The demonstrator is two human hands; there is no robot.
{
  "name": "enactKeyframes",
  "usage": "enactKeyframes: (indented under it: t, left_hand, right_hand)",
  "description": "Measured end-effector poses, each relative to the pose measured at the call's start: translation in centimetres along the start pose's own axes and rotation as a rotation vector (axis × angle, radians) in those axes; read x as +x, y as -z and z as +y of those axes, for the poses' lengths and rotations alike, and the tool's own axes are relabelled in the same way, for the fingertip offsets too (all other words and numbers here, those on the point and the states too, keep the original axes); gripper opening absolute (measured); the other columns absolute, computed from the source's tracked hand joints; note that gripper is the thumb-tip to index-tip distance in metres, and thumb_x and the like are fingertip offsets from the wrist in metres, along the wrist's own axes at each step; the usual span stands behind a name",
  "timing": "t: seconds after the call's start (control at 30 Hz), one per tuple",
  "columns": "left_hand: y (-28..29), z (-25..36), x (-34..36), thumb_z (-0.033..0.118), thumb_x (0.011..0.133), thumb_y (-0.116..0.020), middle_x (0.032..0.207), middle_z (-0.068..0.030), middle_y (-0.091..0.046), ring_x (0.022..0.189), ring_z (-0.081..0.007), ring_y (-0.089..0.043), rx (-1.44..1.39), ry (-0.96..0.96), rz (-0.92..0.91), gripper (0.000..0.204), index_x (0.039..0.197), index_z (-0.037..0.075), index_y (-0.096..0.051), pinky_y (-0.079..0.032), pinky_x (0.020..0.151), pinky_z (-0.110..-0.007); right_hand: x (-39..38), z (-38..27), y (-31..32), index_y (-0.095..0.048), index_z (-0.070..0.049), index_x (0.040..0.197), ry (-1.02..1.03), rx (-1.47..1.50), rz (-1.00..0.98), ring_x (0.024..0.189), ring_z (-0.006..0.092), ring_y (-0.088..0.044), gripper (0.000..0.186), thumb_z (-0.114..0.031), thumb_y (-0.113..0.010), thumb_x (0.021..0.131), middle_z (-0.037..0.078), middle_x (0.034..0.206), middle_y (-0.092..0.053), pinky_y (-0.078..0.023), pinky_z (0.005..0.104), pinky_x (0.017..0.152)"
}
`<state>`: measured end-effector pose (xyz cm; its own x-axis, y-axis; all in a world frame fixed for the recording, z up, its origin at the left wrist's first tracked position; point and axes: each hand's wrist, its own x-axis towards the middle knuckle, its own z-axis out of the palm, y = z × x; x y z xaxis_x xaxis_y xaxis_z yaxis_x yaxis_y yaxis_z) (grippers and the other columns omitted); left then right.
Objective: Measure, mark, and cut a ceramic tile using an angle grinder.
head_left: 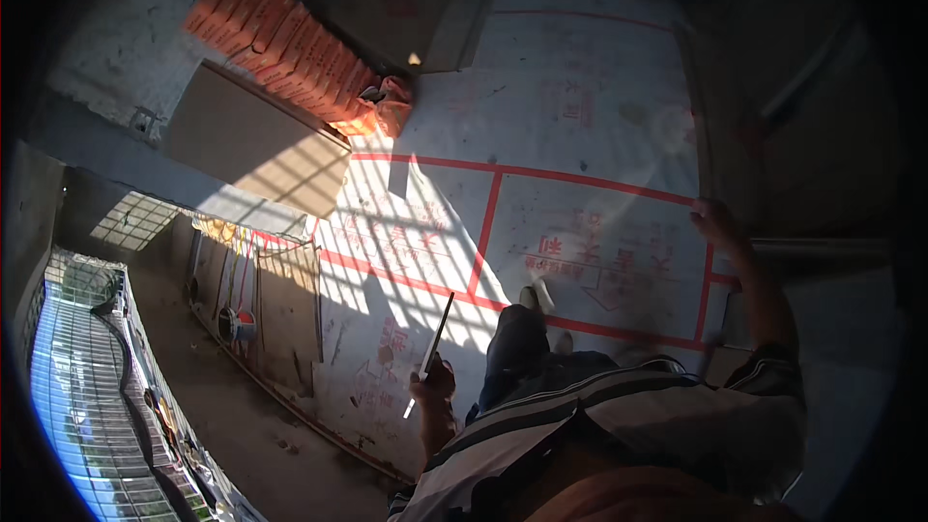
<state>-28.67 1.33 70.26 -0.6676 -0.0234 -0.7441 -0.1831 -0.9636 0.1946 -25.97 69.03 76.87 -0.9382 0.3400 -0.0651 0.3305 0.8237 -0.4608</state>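
My left hand (437, 385) is closed around a thin straight stick (441, 333), held at a slant low in front of my body. Its upper part looks dark and its lower end catches bright light; I cannot make out its exact kind. My right arm reaches forward on the right, with my right hand (715, 220) over the edge of the covered floor. Shade blurs its fingers, and nothing shows clearly in it. Beneath me lies white printed floor sheeting (599, 193), its seams joined by red tape (489, 222). One shoe (529, 298) rests on it.
A long stack of orange bags (280, 39) lies at the far left, next to a brown board (256, 140). A bucket (239, 325) and leaning boards (290, 304) stand at the left. Beyond them is a barred window (87, 387). Dark panels (802, 106) line the right side.
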Motion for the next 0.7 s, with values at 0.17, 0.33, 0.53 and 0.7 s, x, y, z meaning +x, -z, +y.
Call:
enactKeyframes:
  t: [0.17, 0.33, 0.53, 0.7]
  left_hand:
    - [-2.4, -1.1, 11.5, 0.051, 0.081, -0.050, 0.091, -0.0050, -0.061, 0.080, -0.0213, -0.059, 0.012, 0.136, 0.011, 0.053, 0.106, 0.005, -0.056, -0.051, 0.070, -0.037]
    - [-14.5, -6.5, 19.2, 0.052, 0.084, -0.030, 0.071, -0.0090, -0.059, 0.062, -0.0261, -0.057, -0.092, 0.294, 0.333, 0.057, 0.083, 0.003, -0.060, -0.051, 0.061, -0.043]
    - [-30.5, -15.5, 24.7, 0.023, 0.069, -0.046, 0.063, 0.0006, -0.034, 0.059, -0.0197, -0.040, 0.157, 0.107, 0.261, 0.016, 0.072, 0.008, -0.043, -0.042, 0.062, -0.030]
    - [-42.4, -20.6, 34.1, 0.047, 0.076, -0.047, 0.069, -0.0031, -0.047, 0.064, -0.0207, -0.048, 0.070, 0.424, -0.137, 0.044, 0.084, 0.003, -0.047, -0.040, 0.057, -0.032]
  right_hand:
    - [10.5, -2.6, 1.8, -0.056, -0.001, 0.081, 0.237, -0.042, 0.033, 0.078, 0.0371, -0.058, 0.017, -0.018, -0.058, 0.079, 0.018, 0.078, -0.059, -0.046, 0.0453, 0.069]
    - [13.7, 6.1, 0.3, -0.060, 0.001, 0.094, -0.209, -0.305, -0.280, 0.090, 0.0350, -0.061, 0.030, -0.025, -0.057, 0.079, 0.021, 0.094, -0.063, -0.048, 0.0427, 0.083]
    - [10.4, 15.6, -1.0, -0.064, 0.000, 0.081, -0.876, -0.030, -0.422, 0.086, 0.0365, -0.061, 0.032, -0.031, -0.059, 0.073, 0.022, 0.089, -0.064, -0.049, 0.0415, 0.081]
    - [14.9, 16.7, -4.4, -0.055, 0.001, 0.089, -1.066, 0.307, -0.331, 0.058, 0.0277, -0.064, 0.020, -0.016, -0.060, 0.079, 0.018, 0.071, -0.062, -0.052, 0.0387, 0.044]
